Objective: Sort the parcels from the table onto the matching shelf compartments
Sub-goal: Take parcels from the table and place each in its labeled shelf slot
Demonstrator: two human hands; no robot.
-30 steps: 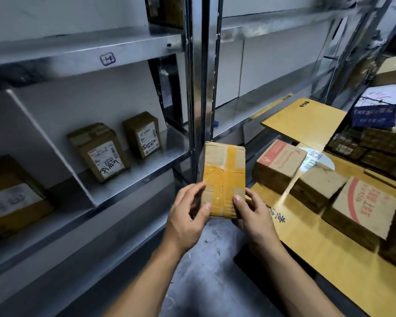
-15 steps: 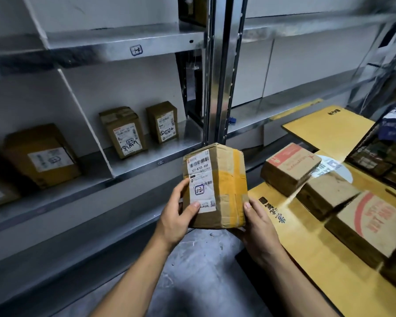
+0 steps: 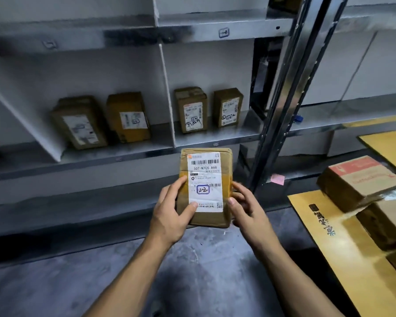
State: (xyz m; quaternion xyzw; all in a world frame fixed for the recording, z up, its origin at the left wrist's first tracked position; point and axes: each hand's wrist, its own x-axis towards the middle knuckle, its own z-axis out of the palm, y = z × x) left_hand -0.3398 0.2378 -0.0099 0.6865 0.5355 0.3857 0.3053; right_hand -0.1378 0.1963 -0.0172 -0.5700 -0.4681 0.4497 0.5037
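I hold a small brown cardboard parcel (image 3: 206, 170) upright in front of me, its white label facing me with "2-2" written in a blue box. My left hand (image 3: 172, 213) grips its left edge, thumb on the label. My right hand (image 3: 245, 209) grips its right edge. Behind it runs a grey metal shelf (image 3: 146, 154) split by white dividers. One compartment holds two labelled parcels (image 3: 191, 109) (image 3: 228, 107); the compartment to its left holds two more (image 3: 79, 122) (image 3: 128, 116).
A yellow table (image 3: 343, 243) at the right carries several cardboard boxes, the nearest with red print (image 3: 357, 179). Steel shelf uprights (image 3: 281, 99) stand between shelf and table. A pink note (image 3: 277, 179) is stuck on the lower rail. Grey concrete floor (image 3: 192, 271) lies below.
I have turned the parcel so its label faces me squarely, and my view has swung left toward the shelf, bringing the left compartment's parcels into view.
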